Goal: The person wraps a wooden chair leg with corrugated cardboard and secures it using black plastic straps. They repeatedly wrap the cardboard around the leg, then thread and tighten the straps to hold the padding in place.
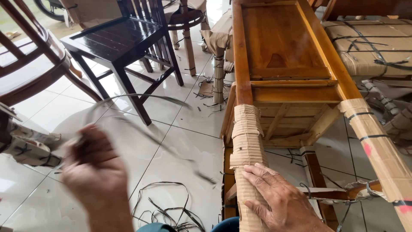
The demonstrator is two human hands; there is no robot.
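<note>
My right hand [279,199] lies flat and spread on the corrugated cardboard wrap [248,146] that sleeves the near left leg of the upturned wooden furniture frame [283,47], fingers pressing the cardboard against the wood at the near centre of my view. My left hand [94,172] is at the near left, blurred, its fingers curled around a dark plastic strap [141,111]; I cannot tell how tightly it pinches. The strap arcs up and away from that hand over the white tiled floor [180,137], then trails right toward the wrapped leg.

The frame stretches from near centre to far centre, its orange-brown panel facing up. Its right rail carries another cardboard sleeve [377,146] bound with thin black bands. On the floor just near my hands lies a tangle of loose straps [167,206]. At the far left stands a dark wooden chair [124,47], with a curved reddish-brown chair [30,64] at the left edge. At the far right sits a cardboard-wrapped bundle [373,47] crossed with black straps.
</note>
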